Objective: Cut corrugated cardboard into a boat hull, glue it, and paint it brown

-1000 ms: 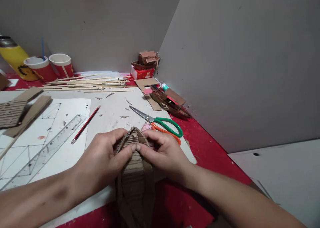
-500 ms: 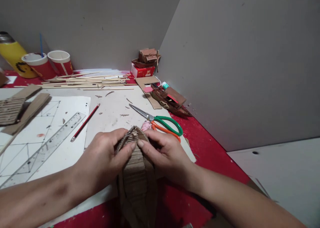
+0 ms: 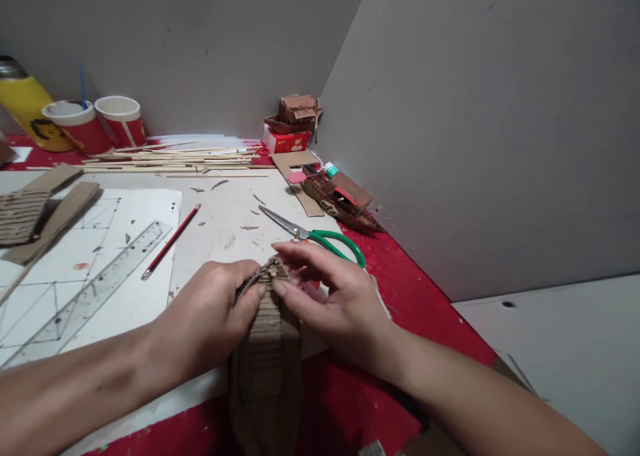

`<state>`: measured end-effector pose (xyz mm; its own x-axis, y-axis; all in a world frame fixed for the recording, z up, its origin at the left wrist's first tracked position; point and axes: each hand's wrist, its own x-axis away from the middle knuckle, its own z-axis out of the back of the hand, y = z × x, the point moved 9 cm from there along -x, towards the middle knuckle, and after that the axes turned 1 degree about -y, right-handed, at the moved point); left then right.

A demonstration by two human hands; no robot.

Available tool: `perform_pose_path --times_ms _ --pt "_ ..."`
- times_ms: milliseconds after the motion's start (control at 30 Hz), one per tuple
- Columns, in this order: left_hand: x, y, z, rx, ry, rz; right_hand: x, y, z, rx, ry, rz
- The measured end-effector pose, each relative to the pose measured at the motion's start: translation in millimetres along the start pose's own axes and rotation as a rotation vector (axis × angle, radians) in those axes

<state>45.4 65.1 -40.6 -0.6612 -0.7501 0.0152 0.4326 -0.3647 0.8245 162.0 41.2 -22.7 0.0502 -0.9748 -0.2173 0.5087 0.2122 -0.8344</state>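
A brown corrugated cardboard boat hull [image 3: 263, 363], pointed at its far end, reaches from the bottom edge up between my hands. My left hand [image 3: 210, 316] is closed on its left wall near the tip, thumb inside and fingers outside. At the right side of the tip, my right hand [image 3: 340, 303] has its fingers raised and apart. Its thumb touches the cardboard, and the forefinger stretches over the point. Just beyond that hand lie scissors [image 3: 340, 243] with green and orange handles, partly hidden by the fingers.
Left on the white board are a clear ruler [image 3: 100, 283], a red pencil [image 3: 170, 243], a drawn sheet [image 3: 150, 206] and cardboard strips [image 3: 65, 219]. Behind lie thin wooden sticks [image 3: 175, 163], two paper cups [image 3: 120, 119] and a yellow bottle [image 3: 27, 106]. Model boats [image 3: 343, 199] stand at the wall.
My right hand has loosened from the hull's right wall, its fingers lifting and spreading above the tip. My left hand keeps its grip. The hull's lower part has shifted slightly left.
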Motion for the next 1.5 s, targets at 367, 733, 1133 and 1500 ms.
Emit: perform_pose_path --times_ms 367,733,1133,1500 --pt "3 6 -9.0 0.058 -0.049 -0.021 -1 -10 3 0.009 0.027 0.109" --pt "2 0 -13.4 0.056 -0.090 0.004 -1 -22 5 0.119 -0.025 0.277" --pt "2 1 -10.9 0.180 -0.040 0.033 11 -34 4 0.269 0.098 0.436" --pt "4 2 -8.0 0.111 0.014 -0.005 3 -22 1 0.217 -0.023 0.285"
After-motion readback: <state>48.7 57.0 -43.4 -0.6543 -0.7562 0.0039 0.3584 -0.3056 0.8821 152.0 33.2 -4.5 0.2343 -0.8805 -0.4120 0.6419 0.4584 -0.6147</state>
